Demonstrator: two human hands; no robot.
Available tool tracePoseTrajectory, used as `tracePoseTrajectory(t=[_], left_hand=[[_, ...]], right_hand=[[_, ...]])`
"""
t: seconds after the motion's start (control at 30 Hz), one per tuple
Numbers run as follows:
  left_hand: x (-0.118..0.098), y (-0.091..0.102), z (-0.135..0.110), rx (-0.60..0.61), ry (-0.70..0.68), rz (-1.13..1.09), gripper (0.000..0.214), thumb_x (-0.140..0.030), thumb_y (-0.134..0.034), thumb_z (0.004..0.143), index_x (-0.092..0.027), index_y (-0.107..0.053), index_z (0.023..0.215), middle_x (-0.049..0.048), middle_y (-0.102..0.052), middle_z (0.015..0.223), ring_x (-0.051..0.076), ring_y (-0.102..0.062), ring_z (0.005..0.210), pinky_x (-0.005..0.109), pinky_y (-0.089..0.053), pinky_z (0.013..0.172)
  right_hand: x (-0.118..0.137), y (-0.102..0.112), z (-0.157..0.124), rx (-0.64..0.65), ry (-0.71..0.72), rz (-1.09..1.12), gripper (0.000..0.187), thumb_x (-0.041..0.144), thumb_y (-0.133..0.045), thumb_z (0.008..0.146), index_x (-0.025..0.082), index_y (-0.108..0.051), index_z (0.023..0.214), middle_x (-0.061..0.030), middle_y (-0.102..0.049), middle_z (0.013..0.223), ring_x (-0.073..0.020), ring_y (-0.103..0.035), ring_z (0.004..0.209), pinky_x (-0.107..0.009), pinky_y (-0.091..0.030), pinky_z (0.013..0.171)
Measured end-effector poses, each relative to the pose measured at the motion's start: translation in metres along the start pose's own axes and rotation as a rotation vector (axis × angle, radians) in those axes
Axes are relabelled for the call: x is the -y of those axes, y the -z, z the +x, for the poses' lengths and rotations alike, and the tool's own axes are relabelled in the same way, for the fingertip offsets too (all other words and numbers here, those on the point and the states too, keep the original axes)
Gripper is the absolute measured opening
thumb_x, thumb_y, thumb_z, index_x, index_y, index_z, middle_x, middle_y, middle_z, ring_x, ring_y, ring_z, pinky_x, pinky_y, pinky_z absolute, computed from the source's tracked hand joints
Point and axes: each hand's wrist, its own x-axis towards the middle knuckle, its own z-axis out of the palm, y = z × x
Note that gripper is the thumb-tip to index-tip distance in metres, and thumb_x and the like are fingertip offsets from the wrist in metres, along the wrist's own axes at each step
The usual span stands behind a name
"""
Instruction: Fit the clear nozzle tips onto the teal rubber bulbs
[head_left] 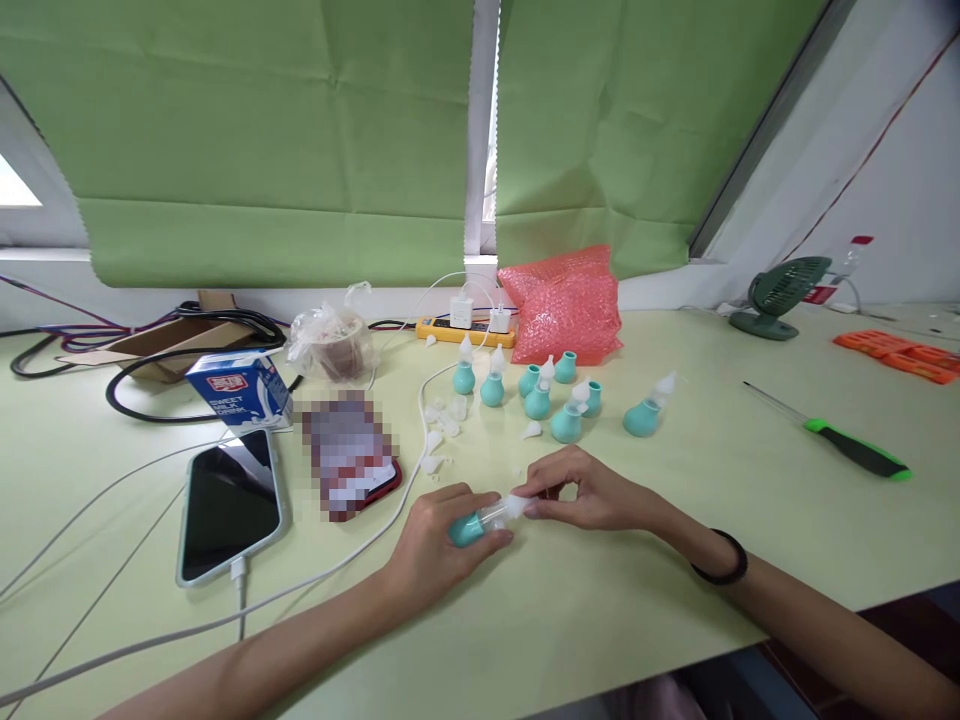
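The teal bulb lies almost horizontal just above the table, its long axis going left to right, with the clear tip pointing right and slightly up. The left hand is closed around the round teal body; the right hand pinches the translucent tip.

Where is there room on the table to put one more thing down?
Bare table lies between the right hand and the screwdriver, and along the near edge under both arms. It is crowded behind the hands, among the teal bulbs and loose white tips, and left by the phone, cables and milk carton.
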Motion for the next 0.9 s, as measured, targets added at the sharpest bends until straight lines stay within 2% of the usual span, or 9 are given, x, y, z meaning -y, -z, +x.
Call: tracePoseTrajectory(t=[0.2, 0.4, 0.53, 0.73, 0.9], left_hand=[[0.000, -0.001, -0.001, 0.063, -0.088, 0.087, 0.028, -0.035, -0.051, 0.074, -0.019, -0.063, 0.093, 0.0030, -0.052, 0.066, 0.012, -0.047, 0.058, 0.022, -0.035, 0.052], [-0.001, 0.000, -0.001, 0.091, -0.105, 0.126, 0.029, -0.036, -0.048, 0.077, -0.018, -0.062, 0.094, 0.0043, -0.052, 0.067, 0.013, -0.047, 0.059, 0.023, -0.036, 0.053], [-0.002, 0.001, 0.000, 0.092, -0.114, 0.140, 0.029, -0.036, -0.048, 0.077, -0.017, -0.062, 0.094, 0.0037, -0.051, 0.065, 0.012, -0.045, 0.057, 0.023, -0.035, 0.052], [0.000, 0.000, 0.000, 0.081, -0.123, 0.107, 0.026, -0.034, -0.049, 0.077, -0.018, -0.062, 0.092, 0.0025, -0.050, 0.064, 0.011, -0.046, 0.057, 0.022, -0.036, 0.051], [0.002, -0.002, -0.002, -0.006, -0.208, 0.070, 0.029, -0.035, -0.051, 0.076, -0.016, -0.060, 0.096, 0.0034, -0.053, 0.066, 0.012, -0.049, 0.059, 0.022, -0.039, 0.052]], right_hand=[[0.001, 0.003, 0.000, 0.091, -0.015, 0.036, 0.023, 0.027, -0.052, 0.077, 0.015, -0.064, 0.092, -0.0017, -0.056, 0.063, -0.0085, -0.050, 0.058, -0.019, -0.039, 0.051], [-0.003, -0.001, 0.002, 0.120, -0.141, 0.214, 0.027, 0.030, -0.053, 0.075, 0.012, -0.064, 0.092, -0.0008, -0.055, 0.060, -0.0071, -0.050, 0.049, -0.018, -0.041, 0.045], [-0.006, -0.005, 0.003, 0.113, -0.197, 0.316, 0.027, 0.032, -0.054, 0.074, 0.011, -0.065, 0.087, -0.0006, -0.054, 0.057, -0.0067, -0.049, 0.046, -0.019, -0.042, 0.044], [-0.011, -0.007, 0.004, 0.104, -0.189, 0.382, 0.026, 0.030, -0.057, 0.072, 0.010, -0.065, 0.086, -0.0015, -0.056, 0.057, -0.0059, -0.048, 0.045, -0.018, -0.042, 0.042], [-0.002, -0.007, 0.005, 0.032, -0.140, 0.396, 0.018, 0.026, -0.059, 0.070, 0.013, -0.066, 0.079, -0.0010, -0.057, 0.055, -0.0071, -0.050, 0.045, -0.019, -0.043, 0.043]])
